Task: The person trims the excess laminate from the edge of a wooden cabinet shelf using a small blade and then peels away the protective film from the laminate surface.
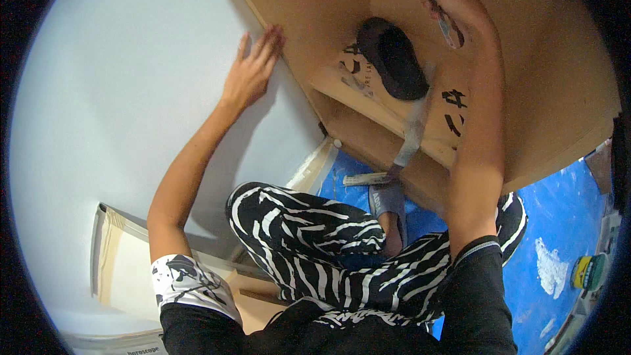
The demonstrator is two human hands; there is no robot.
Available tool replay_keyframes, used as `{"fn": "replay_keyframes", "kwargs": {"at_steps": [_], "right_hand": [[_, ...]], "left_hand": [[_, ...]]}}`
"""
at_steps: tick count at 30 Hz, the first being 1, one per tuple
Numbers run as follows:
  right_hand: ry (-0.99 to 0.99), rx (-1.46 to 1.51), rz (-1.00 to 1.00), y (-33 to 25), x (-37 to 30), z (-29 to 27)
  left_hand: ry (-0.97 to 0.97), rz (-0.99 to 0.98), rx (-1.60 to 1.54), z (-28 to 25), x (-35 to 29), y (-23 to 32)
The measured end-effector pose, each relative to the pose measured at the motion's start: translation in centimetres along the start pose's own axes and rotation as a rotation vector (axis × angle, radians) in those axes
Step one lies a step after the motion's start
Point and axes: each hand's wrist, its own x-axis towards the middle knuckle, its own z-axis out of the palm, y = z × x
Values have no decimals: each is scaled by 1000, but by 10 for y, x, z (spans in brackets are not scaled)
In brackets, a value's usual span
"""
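Observation:
My left hand (253, 69) lies with its fingers stretched out against the pale wall (131, 79), its fingertips at the edge of a large brown cardboard sheet (302, 0). Up at the top right, my right hand (453, 0) is closed round a slim whitish tool with smears on it (449, 31). One end of that tool sticks out below the fist, the other above it; its exact kind is unclear. Below and left of the right hand, a black slipper-shaped thing (394, 59) rests on the taped cardboard flaps (437, 108).
Cardboard surrounds the right arm. A blue sheet (552, 204) covers the floor, with white residue (551, 267) and a green-and-yellow tub (587, 272) at the right. My crossed legs (315, 236) are close to the box, beside a grey sandal (389, 200). A taped panel (131, 256) stands lower left.

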Motion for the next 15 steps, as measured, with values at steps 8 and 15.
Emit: {"fn": "replay_keyframes", "kwargs": {"at_steps": [8, 15], "right_hand": [[24, 83, -49, 42, 30, 8], [-3, 140, -42, 36, 24, 10]], "left_hand": [[-92, 210, 65, -13, -11, -11], [116, 60, 61, -54, 23, -75]]}}
